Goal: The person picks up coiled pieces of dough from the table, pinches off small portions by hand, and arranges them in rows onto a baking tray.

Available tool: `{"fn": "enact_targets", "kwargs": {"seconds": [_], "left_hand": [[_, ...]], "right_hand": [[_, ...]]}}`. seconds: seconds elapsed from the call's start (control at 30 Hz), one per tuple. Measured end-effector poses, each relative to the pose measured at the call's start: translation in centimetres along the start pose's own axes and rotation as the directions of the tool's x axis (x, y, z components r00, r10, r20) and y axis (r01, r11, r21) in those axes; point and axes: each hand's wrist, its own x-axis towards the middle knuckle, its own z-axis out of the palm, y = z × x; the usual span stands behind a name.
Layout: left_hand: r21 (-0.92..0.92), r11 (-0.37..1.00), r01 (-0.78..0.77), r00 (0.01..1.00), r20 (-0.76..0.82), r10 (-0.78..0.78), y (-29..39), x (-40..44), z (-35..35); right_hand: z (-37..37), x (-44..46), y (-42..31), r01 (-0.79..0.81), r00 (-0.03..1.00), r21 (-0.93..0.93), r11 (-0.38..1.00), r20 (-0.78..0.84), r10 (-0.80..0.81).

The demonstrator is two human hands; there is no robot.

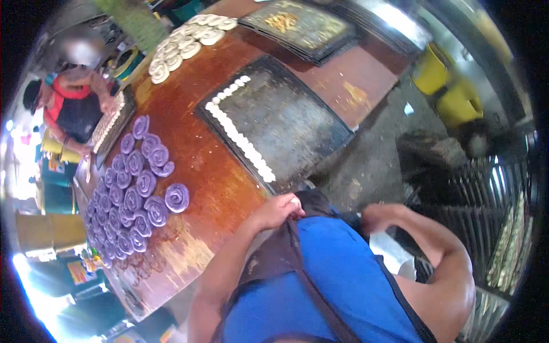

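My left hand (280, 210) is closed at my waist, at the top edge of the dark apron (274, 251) over my blue shirt (349, 257). Its fingers are pressed together on dark cloth. On my right side, my right hand (374, 218) is beside dark cloth, blurred, its fingers not clear. Just beyond my left hand lies a black baking tray (286, 120) on the brown table (200, 166). White dough pieces (240, 138) line its left side and far left edge. Purple dough spirals (134, 200) cover the table's left part.
White dough spirals (183, 43) lie at the table's far end, near stacked trays (300, 26). Across the table a person (74, 108) works at another tray (114, 126). Yellow containers (457, 103) and dark metal racks (480, 211) stand to the right.
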Motion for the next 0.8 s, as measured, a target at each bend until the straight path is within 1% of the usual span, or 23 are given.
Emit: {"fn": "enact_targets", "kwargs": {"seconds": [0.03, 0.07, 0.1, 0.13, 0.2, 0.23, 0.27, 0.3, 0.33, 0.37, 0.4, 0.43, 0.47, 0.5, 0.53, 0.57, 0.6, 0.63, 0.67, 0.7, 0.73, 0.77, 0.8], "left_hand": [[-0.057, 0.998, 0.013, 1.000, -0.026, -0.014, 0.7, -0.2, 0.2], [-0.066, 0.998, -0.011, 0.999, -0.048, 0.008, 1.3, 0.1, 0.4], [-0.093, 0.993, -0.076, 0.992, -0.112, 0.065, 1.8, 0.7, 0.3], [-0.116, 0.984, -0.138, 0.978, -0.175, 0.116, 2.4, 0.9, 0.0], [-0.075, 0.976, -0.205, 0.956, -0.229, 0.183, 3.3, 0.8, -1.7], [-0.070, 0.971, -0.229, 0.915, -0.356, 0.190, 3.3, 0.7, -3.1], [-0.064, 0.966, -0.250, 0.859, -0.476, 0.191, 3.1, 0.3, -4.5], [0.050, 0.957, -0.285, 0.753, -0.607, 0.256, 0.8, 0.0, -6.7], [-0.062, 0.930, -0.362, 0.617, -0.764, 0.189, -1.8, -0.5, -8.8], [-0.146, 0.874, -0.463, 0.458, -0.884, 0.095, -3.6, -1.3, -11.0], [0.038, 0.982, -0.185, 0.249, -0.965, 0.085, -3.7, -3.3, -12.9], [-0.054, 0.973, -0.225, 0.124, -0.992, -0.026, -5.7, -4.3, -14.9], [-0.146, 0.950, -0.275, 0.008, -0.989, -0.149, -7.6, -4.6, -16.2], [-0.120, 0.989, -0.085, -0.053, -0.991, -0.125, -7.8, -4.8, -16.8], [-0.102, 0.989, 0.110, -0.108, -0.990, -0.090, -7.3, -4.7, -17.4], [-0.113, 0.989, 0.097, -0.134, -0.986, -0.099, -7.0, -3.9, -17.5], [0.085, 0.932, 0.353, -0.187, -0.970, 0.159, -6.8, -3.2, -17.2], [0.241, 0.768, 0.594, -0.162, -0.899, 0.407, -6.6, -2.6, -17.3], [0.214, 0.773, 0.597, -0.182, -0.903, 0.390, -6.6, -2.3, -17.5], [0.183, 0.816, 0.549, -0.198, -0.919, 0.340, -6.7, -2.3, -17.5], [0.157, 0.853, 0.497, -0.214, -0.931, 0.296, -6.6, -2.3, -17.7], [0.145, 0.836, 0.529, -0.192, -0.939, 0.285, -6.4, -2.3, -17.8], [0.123, 0.834, 0.538, -0.206, -0.940, 0.272, -6.2, -2.4, -17.9]], "right_hand": [[2.0, 1.1, 3.6, 0.204, 0.978, 0.072, 0.976, 0.029, -0.207], [2.1, -0.7, 3.5, 0.279, 0.959, 0.239, 0.930, -0.020, -0.282], [1.1, -1.2, 1.5, 0.121, 0.979, -0.025, 0.992, 0.170, -0.115], [1.7, -1.0, 2.1, 0.069, 0.979, 0.129, 0.989, 0.181, -0.092], [-0.3, -1.3, 1.1, 0.048, 0.995, -0.147, 0.988, 0.090, -0.034], [-1.5, -0.3, 1.6, 0.049, 0.995, -0.170, 0.984, 0.090, -0.034], [-2.3, 1.2, 2.6, 0.162, 0.983, -0.323, 0.932, 0.132, -0.125], [-3.8, 2.3, 3.2, 0.273, 0.959, -0.460, 0.845, 0.193, -0.205], [-6.5, 3.1, 3.2, 0.275, 0.959, -0.482, 0.832, 0.196, -0.204], [-10.0, 4.2, 2.7, 0.303, 0.941, -0.397, 0.866, 0.271, -0.205], [-13.5, 5.7, 1.9, 0.323, 0.914, -0.308, 0.895, 0.346, -0.211], [-19.9, 4.9, -2.6, 0.357, 0.922, -0.283, 0.890, 0.257, -0.288], [-24.9, 6.2, -3.7, 0.440, 0.896, -0.181, 0.879, 0.021, -0.444], [-30.9, 7.7, -6.4, 0.393, 0.892, -0.299, 0.869, -0.106, -0.440], [-35.4, 11.4, -6.8, 0.487, 0.741, -0.216, 0.846, -0.409, -0.532], [-40.8, 14.0, -9.6, 0.587, 0.755, 0.175, 0.790, -0.469, -0.458], [-45.8, 17.5, -11.8, 0.625, 0.729, 0.307, 0.718, -0.558, -0.396], [-50.5, 21.1, -13.8, 0.669, 0.736, 0.520, 0.531, -0.563, -0.376], [-54.8, 25.3, -14.9, 0.659, 0.752, 0.653, 0.374, -0.584, -0.305], [-59.5, 31.1, -14.4, 0.669, 0.736, 0.711, 0.214, -0.596, -0.320], [-62.7, 35.4, -15.1, 0.701, 0.710, 0.711, 0.051, -0.689, -0.144], [-65.9, 39.6, -15.0, 0.742, 0.661, 0.667, -0.064, -0.744, -0.097], [-67.6, 40.7, -16.9, 0.736, 0.675, 0.661, -0.148, -0.733, 0.082]]}}
